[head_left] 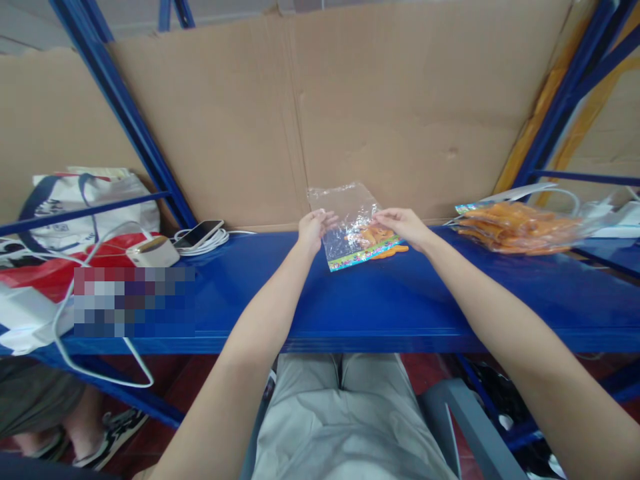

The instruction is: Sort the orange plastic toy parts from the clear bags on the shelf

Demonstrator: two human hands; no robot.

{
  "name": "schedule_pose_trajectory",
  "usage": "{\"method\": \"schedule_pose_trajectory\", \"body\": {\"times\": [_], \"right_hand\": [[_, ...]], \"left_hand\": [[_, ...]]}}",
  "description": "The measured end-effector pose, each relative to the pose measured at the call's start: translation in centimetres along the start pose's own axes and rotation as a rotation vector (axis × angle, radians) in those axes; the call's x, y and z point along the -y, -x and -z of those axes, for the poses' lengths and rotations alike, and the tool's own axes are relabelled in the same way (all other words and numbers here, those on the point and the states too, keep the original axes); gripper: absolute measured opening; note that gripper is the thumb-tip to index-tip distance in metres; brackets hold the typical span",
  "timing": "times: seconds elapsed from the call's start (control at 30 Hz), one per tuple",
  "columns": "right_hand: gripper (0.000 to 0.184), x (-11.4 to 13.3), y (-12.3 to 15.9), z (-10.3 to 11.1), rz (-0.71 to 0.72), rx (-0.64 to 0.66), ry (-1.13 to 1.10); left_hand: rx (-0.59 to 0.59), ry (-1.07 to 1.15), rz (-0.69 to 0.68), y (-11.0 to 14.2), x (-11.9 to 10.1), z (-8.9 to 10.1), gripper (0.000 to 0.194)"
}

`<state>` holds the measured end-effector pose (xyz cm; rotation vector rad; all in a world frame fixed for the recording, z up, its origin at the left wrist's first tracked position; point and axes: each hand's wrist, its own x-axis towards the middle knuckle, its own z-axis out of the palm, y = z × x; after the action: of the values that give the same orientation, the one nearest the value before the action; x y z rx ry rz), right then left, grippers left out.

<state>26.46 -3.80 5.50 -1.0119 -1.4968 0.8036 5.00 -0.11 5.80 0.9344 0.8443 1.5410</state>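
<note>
both grips are on the clear bag (353, 200) here. left hand (314, 228) looks closed on its left edge, with a few fingers over the film, and the right hand (407, 225) seems to have thumb and fingers pinched at the opposite edge. the bag's slanted between them at the back half of the bench (375, 307), printed strip (363, 256) on the side nearest the person. can't tell if that side touches down.

my read: the step in hand is spreading or straightening the bag. can't make out whether its mouth is open, glare on the film is a pain. orange pieces (373, 235) show through or behind the right half, and one end pokes out past the strip, so imo that one's at least partly outside. no idea about the others.

next move calls for a light pinch on both sides i'd say, since thin film probably crumples and slips easily.

further out, a pile of bagged orange stuff (510, 228) sits on the right, a phone (200, 233) and coiled white cable (216, 240) on the left, cardboard (400, 100) standing behind.
</note>
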Motion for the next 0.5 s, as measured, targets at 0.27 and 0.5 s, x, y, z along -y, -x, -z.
{"method": "schedule_pose_trajectory", "body": {"times": [0.27, 0.5], "right_hand": [[0.028, -1.0, -0.3, -0.5, -0.234, -0.195, -0.139], [0.023, -0.1, 0.1, -0.8, -0.394, -0.194, -0.253]], "left_hand": [[0.005, -0.250, -0.008, 0.5, 0.1, 0.1, 0.011], [0.002, -0.655, -0.198, 0.2, 1.1, 0.3, 0.037]]}}
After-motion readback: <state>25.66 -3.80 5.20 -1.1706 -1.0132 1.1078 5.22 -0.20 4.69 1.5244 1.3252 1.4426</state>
